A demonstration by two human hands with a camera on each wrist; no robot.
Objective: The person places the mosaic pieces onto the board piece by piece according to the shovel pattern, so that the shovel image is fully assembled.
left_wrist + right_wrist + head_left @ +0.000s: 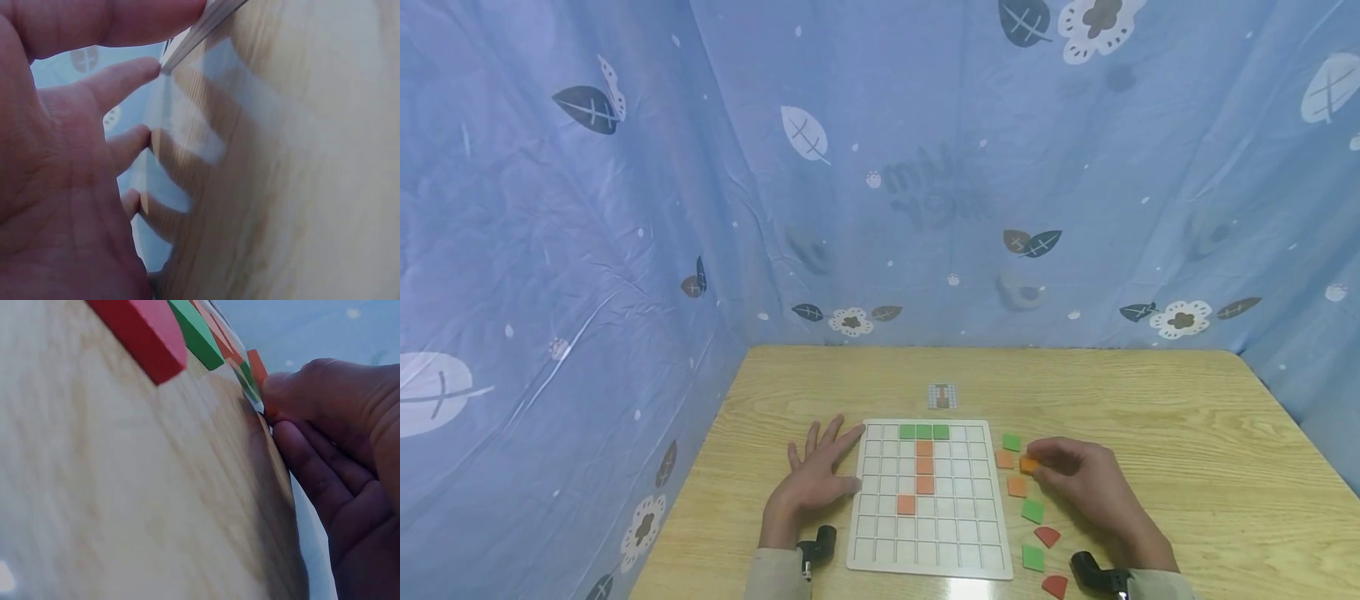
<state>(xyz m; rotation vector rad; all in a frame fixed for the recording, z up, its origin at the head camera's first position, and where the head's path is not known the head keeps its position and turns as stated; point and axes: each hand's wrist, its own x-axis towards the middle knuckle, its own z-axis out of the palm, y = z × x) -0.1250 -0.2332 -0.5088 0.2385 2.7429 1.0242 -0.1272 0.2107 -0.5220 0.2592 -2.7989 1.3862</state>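
Note:
A white grid board [958, 533] lies on the table. Three green square tiles [924, 432] fill part of its top row; several orange square tiles [924, 485] run below them, the lowest one column further left. My left hand [817, 477] has its fingers spread, with thumb and index finger at the board's left edge; in the left wrist view the fingertips [149, 67] meet the board's side and tabletop. To the right of the board, my right hand [1086, 479] pinches an orange square tile [1028, 464] between thumb and fingers. That tile [255, 365] stands tilted in the right wrist view.
Right of the board lie loose green squares [1033, 511], orange squares [1017, 487] and two red quarter-round pieces [1055, 586]. A small pattern card [942, 396] sits behind the board. Blue curtains [880, 167] hang at the back and left of the wooden table [1225, 467].

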